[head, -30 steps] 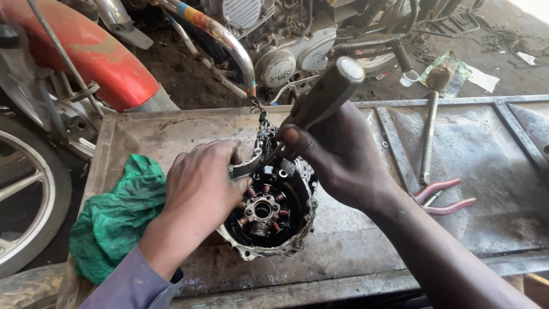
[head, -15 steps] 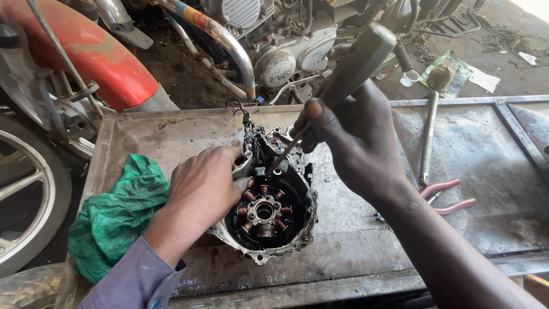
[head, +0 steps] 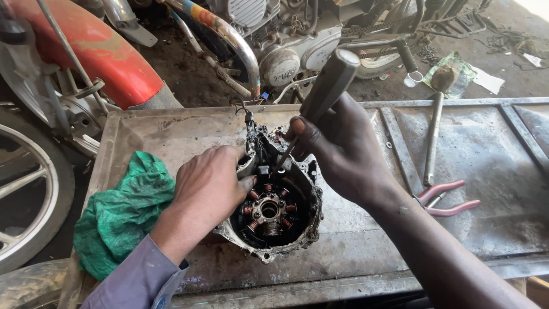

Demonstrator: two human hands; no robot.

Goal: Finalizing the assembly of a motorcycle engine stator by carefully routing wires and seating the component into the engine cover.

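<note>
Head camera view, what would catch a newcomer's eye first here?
At centre, on the grimy metal tray, sits an engine cover with copper coils inside. The left hand steadies its rim while the right hand works a screwdriver into it. A green rag lies left, red-handled pliers right.

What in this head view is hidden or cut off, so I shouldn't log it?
- Screwdriver tip: hidden inside the engine cover, behind the right hand.
- Cover's left rim: under the left hand.
- Pliers nose: behind the right forearm.
- Motorcycle wheel: cut by the left edge.
- Green rag: whatever lies beneath.
</note>
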